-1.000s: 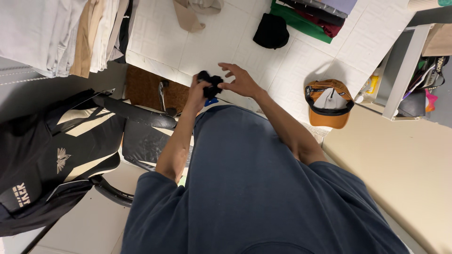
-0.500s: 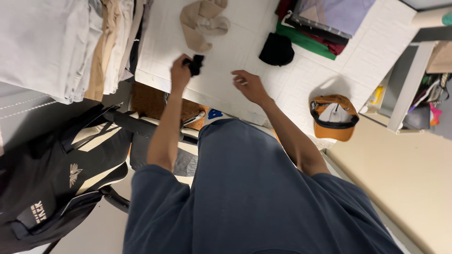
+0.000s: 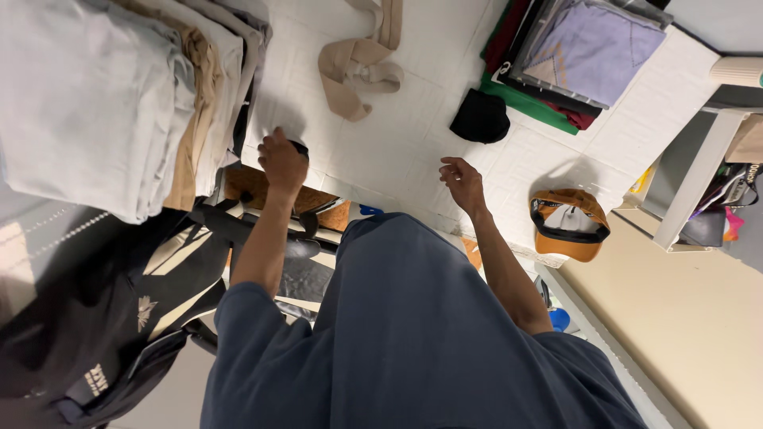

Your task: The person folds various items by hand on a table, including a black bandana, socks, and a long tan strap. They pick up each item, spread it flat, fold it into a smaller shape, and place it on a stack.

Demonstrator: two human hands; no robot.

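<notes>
Near the white table (image 3: 373,159) edge, left hand (image 3: 282,161) grips a black bundle (image 3: 299,148).

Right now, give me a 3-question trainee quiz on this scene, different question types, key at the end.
1. True or false: the left hand is closed on a small black item at the table edge beside the stack of folded clothes.
2. Multiple choice: what does the right hand hold? A) the orange cap B) the black bundle C) nothing
3. Fill in: the tan strap lies on the white ___.

Key
1. True; only a bit of the item shows past the fist.
2. C; its fingers are loosely curled above the table, apart from everything.
3. table
</notes>
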